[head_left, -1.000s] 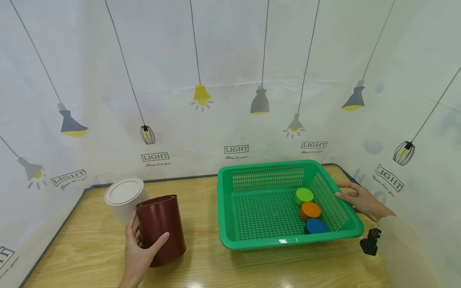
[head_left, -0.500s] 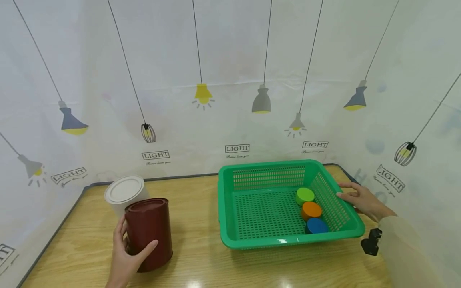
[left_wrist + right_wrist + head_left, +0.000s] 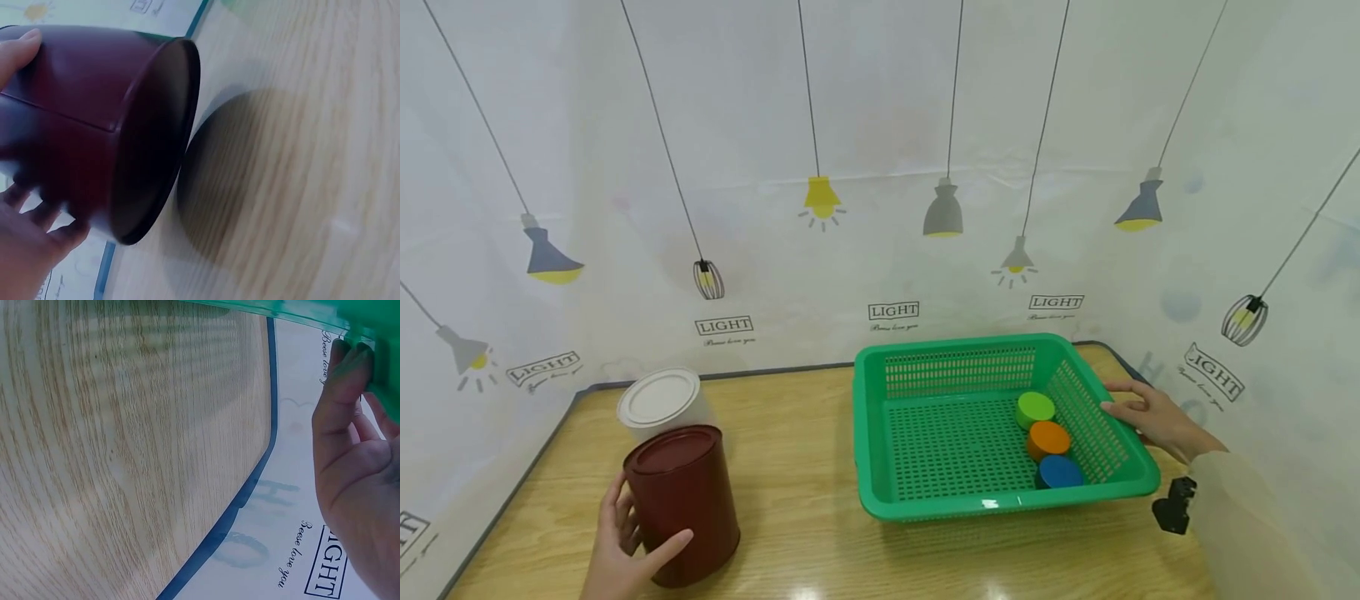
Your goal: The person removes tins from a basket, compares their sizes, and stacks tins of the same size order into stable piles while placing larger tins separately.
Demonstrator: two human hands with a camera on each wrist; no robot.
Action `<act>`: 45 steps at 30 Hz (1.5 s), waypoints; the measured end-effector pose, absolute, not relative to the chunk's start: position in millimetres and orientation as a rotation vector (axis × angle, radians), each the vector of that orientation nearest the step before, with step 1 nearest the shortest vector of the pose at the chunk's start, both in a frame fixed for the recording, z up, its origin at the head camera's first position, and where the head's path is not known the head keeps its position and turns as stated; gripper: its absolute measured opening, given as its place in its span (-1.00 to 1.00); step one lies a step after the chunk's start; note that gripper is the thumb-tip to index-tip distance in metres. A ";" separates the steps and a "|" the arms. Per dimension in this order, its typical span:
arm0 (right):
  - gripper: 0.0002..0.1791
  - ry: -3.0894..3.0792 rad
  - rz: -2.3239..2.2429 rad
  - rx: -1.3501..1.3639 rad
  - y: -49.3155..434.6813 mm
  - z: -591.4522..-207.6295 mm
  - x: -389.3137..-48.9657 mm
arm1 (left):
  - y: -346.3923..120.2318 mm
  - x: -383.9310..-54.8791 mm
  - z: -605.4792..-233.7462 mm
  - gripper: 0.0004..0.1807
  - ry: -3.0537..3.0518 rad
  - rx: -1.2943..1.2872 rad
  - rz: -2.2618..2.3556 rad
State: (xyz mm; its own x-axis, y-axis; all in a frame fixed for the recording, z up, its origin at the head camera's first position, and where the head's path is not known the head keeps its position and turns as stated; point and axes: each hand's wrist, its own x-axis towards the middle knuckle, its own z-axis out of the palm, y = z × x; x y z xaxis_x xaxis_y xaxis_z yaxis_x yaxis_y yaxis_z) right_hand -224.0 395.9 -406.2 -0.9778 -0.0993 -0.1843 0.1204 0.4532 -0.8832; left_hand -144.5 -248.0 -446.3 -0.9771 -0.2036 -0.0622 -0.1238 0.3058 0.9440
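My left hand (image 3: 617, 542) grips a dark red can (image 3: 683, 504) around its side, thumb at the front and fingers on the left. In the left wrist view the can (image 3: 75, 119) is tilted, its underside showing above its dark shadow on the table. Just behind it, a white can (image 3: 658, 400) stands partly hidden. My right hand (image 3: 1161, 421) holds the right rim of a green plastic basket (image 3: 871, 442). Within the basket, a lime green disc (image 3: 1035, 408), an orange disc (image 3: 1048, 439) and a blue disc (image 3: 1060, 472) lie along its right side.
The wooden table (image 3: 805, 467) ends at a dark border along a white wall covering (image 3: 775, 242) printed with lamps. A black wrist device (image 3: 1174, 505) sits by the right sleeve (image 3: 1240, 517). Wood surface lies between the red can and the basket.
My left hand has moved the dark red can to the left and toward me, in front of the white can. My right hand and the basket have stayed put.
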 end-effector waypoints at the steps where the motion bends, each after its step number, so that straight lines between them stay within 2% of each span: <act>1: -0.29 2.491 -1.544 0.019 395.9 -406.1 -224.1 | -249.6 -143.5 -445.3 0.21 -2.488 0.326 -1.803; 9: -0.28 2.483 -1.542 0.027 395.8 -406.1 -223.8 | -262.4 -138.8 -447.3 0.26 -2.497 0.398 -1.856; 21: -0.28 2.506 -1.525 0.008 396.1 -406.5 -223.4 | -277.5 -142.6 -457.2 0.17 -2.481 0.250 -1.799; 45: -0.28 2.507 -1.515 0.007 394.7 -405.7 -223.0 | -281.9 -153.4 -457.5 0.20 -2.537 0.164 -1.658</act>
State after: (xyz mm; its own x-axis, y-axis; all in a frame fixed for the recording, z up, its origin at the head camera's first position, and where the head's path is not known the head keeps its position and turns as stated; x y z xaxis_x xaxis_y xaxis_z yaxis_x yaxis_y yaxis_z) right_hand -223.0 394.7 -405.7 -0.9776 -0.1049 -0.1823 0.1126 0.4710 -0.8749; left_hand -153.4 -281.9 -457.5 -0.9884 -0.1485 0.0303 -0.0319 0.3991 0.9164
